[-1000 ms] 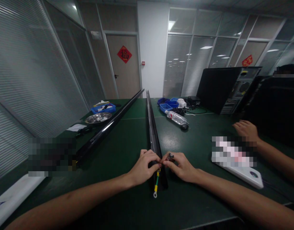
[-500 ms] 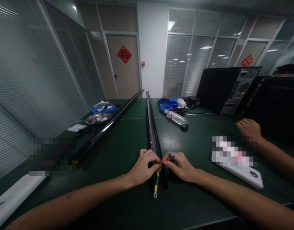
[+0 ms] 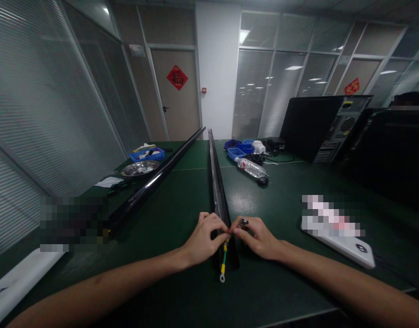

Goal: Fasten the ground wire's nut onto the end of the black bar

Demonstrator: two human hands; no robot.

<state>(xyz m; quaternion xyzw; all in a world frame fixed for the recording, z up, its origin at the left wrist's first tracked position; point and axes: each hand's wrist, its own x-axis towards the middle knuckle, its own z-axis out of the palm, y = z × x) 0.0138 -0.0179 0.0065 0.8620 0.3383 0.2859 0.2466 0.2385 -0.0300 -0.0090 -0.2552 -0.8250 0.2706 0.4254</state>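
A long black channel-shaped profile [image 3: 220, 191] runs away from me across the green table. Over its near end my left hand [image 3: 209, 237] pinches at a small spot hidden between the fingertips. My right hand [image 3: 255, 234] is closed opposite it, fingertips nearly touching the left ones. A small metal piece [image 3: 243, 222] shows among the right fingers. Below the fingertips hangs a short green wire [image 3: 225, 258] with yellow sleeves and a ring terminal [image 3: 222, 277] at its lower end. What the fingertips pinch is too small to make out.
A second black profile [image 3: 151, 182] lies to the left, beside a metal bowl [image 3: 141, 168] and a blue tray [image 3: 147, 155]. To the right are blue bins [image 3: 236, 153], a plastic bottle [image 3: 252, 168], a white device [image 3: 353, 249] and a computer case [image 3: 312, 130].
Another person's hand and forearm at the right have left the view. The ring terminal has shifted very slightly. My two hands are almost where they were.
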